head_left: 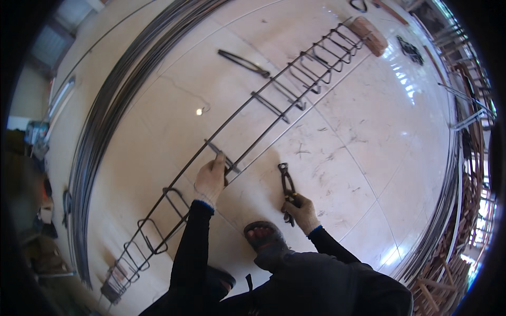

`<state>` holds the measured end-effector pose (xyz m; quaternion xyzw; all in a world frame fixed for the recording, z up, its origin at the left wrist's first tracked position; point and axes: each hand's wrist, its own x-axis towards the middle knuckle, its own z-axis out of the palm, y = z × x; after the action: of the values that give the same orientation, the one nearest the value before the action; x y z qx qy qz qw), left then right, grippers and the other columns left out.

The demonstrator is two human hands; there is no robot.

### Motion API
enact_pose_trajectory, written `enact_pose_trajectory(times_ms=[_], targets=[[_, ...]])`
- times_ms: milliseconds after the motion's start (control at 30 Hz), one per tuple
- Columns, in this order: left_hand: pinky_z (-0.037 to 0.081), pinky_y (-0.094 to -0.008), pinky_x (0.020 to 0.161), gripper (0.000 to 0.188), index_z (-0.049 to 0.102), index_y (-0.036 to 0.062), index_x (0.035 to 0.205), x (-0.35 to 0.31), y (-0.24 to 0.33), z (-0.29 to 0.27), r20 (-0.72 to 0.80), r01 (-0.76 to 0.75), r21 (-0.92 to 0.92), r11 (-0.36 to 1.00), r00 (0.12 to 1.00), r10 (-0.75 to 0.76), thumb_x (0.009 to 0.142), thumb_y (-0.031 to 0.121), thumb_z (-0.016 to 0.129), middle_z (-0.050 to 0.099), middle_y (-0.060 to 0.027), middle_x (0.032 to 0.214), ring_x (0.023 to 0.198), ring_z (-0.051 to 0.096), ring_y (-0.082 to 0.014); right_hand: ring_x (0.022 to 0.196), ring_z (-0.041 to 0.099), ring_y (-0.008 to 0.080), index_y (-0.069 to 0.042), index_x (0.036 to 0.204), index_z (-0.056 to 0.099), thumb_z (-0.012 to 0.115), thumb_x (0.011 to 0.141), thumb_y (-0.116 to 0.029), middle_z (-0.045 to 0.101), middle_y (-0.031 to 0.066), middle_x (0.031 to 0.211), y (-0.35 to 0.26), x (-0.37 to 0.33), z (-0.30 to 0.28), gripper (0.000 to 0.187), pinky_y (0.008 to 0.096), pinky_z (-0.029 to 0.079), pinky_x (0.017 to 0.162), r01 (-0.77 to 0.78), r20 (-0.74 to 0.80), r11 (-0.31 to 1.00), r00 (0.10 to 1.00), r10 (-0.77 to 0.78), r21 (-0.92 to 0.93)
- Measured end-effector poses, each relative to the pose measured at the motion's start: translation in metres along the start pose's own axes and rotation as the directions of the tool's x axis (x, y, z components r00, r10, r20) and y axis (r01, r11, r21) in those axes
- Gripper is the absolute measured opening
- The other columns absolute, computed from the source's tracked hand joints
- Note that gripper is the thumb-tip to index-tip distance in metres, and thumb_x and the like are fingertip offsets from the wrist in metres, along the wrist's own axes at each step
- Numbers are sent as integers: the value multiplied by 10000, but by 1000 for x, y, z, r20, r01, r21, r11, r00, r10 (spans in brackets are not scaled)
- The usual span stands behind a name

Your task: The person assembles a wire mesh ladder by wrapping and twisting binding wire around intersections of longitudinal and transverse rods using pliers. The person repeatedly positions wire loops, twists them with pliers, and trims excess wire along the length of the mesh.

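A long rebar cage (pixel 237 111) runs diagonally across the tiled floor, with several bent-wire stirrups (pixel 153 237) hanging on its two visible long bars. My left hand (pixel 210 180), in a pale work glove, closes on a blurred stirrup (pixel 213 146) that spans the bars near the middle. Also gloved, my right hand (pixel 304 214) grips black end-cutting pincers (pixel 288 184) by their handles. The pincers' head points away from me, above the floor and apart from the cage.
Bricks prop the cage at its far end (pixel 368 36) and near end (pixel 113 282). Long-handled pliers (pixel 243 62) lie beyond the cage. A bundle of steel rods (pixel 108 95) curves along the left. Rods and wood scraps (pixel 443 279) pile up at right. My foot (pixel 263 237) stands between my hands.
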<state>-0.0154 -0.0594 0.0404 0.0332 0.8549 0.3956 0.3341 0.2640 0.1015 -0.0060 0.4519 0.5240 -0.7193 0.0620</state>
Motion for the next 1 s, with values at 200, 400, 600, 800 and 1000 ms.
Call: enact_pose_trajectory(times_ms=[200,400,600,800,1000], targets=[[515,-388,675,697,692,-14,900,-1,-13,14,56,-47,0,999,997,47,1059,653,565,670,-99,725,648,673,-206,682,728,173,-36,1390,673,701,983,-149,742,82,873,-7,-7,7,423,314,577,596,-55,-73,994,996,48,-97],[517,-356,619,714,687,-4,930,8,-29,16,112,56,-92,994,993,-46,1054,684,546,670,-82,709,657,679,-177,879,760,394,-94,1295,717,759,916,-261,768,202,960,-31,-17,27,416,489,604,801,131,-178,684,915,-362,-718],[550,-347,647,741,662,-14,1165,15,-32,0,71,113,-264,958,993,-98,1057,704,514,723,-124,954,761,702,-181,1017,734,411,-78,1224,737,813,869,-342,750,218,1076,-79,-8,24,449,530,586,877,56,-88,390,936,-341,-919],[360,-476,1191,767,459,38,1565,40,-47,-4,129,150,-912,381,988,-80,1120,659,389,498,-148,1601,1422,484,-270,990,745,368,-23,1315,717,827,906,-376,751,219,1084,-80,25,35,551,481,600,846,281,-133,651,850,-510,-705],[271,-516,1279,764,300,24,1669,42,-58,-2,59,22,-908,419,995,75,1152,579,398,389,-157,1716,1555,374,-344,834,685,156,82,1349,654,742,1018,-315,739,105,1001,-112,65,83,524,296,576,736,195,-47,979,980,-192,66]])
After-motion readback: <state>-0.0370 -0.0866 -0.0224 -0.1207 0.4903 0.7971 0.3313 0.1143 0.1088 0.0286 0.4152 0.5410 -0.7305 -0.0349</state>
